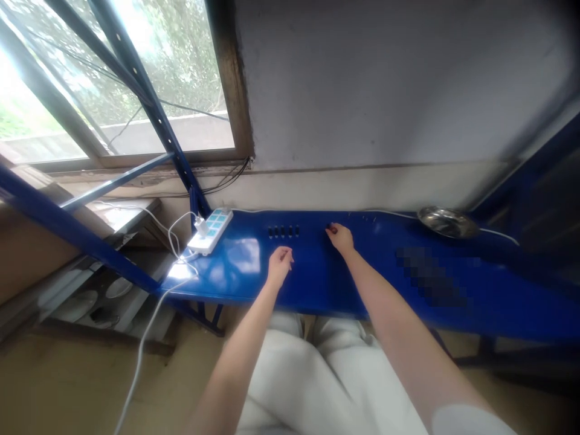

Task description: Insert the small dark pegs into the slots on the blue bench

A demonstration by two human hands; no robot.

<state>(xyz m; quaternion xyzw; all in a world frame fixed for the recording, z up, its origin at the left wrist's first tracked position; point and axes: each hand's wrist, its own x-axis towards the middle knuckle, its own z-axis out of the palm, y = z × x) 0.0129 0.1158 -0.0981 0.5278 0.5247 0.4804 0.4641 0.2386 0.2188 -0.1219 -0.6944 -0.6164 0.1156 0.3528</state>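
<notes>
A row of several small black cylindrical pieces (283, 232) with pale ends stands on the blue table (312, 278). Just in front of that row is my left hand (281, 263), its fingers curled together; whether anything is between them is hidden. My right hand (342, 238) is to the right of the row, low over the table. Its thumb and fingers pinch a small dark piece (333, 228), too small for me to tell its exact kind.
A white power strip (211, 232) with a plug and cables lies at the table's left end. A shiny metal bowl (446, 222) sits at the back right. Nearer is a blurred dark patch (430, 278). Blue rack posts (158, 121) rise on the left by the window.
</notes>
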